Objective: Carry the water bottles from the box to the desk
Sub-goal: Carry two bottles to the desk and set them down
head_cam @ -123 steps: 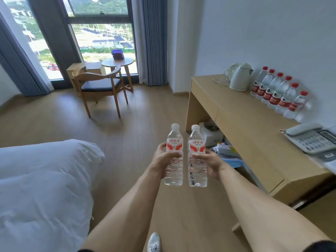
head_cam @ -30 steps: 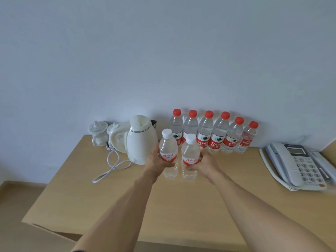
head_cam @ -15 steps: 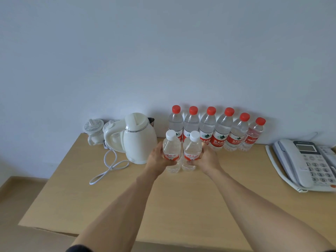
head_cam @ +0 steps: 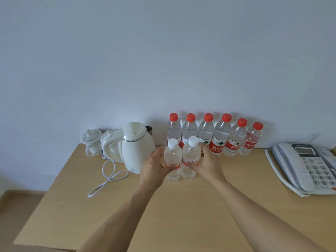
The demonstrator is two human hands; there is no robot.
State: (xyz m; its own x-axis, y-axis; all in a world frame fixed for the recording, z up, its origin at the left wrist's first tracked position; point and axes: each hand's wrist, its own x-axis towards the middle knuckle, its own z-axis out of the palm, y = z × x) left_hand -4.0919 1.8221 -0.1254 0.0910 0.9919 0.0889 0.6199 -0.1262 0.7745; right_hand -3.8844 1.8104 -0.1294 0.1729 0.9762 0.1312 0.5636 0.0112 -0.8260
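Note:
Two clear water bottles with white caps stand side by side on the wooden desk (head_cam: 181, 211), their bases touching its top. My left hand (head_cam: 154, 165) grips the left bottle (head_cam: 172, 155) around its red label. My right hand (head_cam: 207, 163) grips the right bottle (head_cam: 190, 154) the same way. Both bottles are upright, just in front of a row of several red-capped water bottles (head_cam: 220, 137) lined up against the wall. The box is out of view.
A white electric kettle (head_cam: 135, 146) with its cord (head_cam: 109, 177) stands close to the left of my left hand. A white lidded cup (head_cam: 91, 142) sits behind it. A grey desk phone (head_cam: 305, 166) lies at the right. The desk's left edge drops to the floor.
Both hands have lowered the two bottles toward the desk; their bases now rest on its top. Earlier I was carrying them across the room toward the desk.

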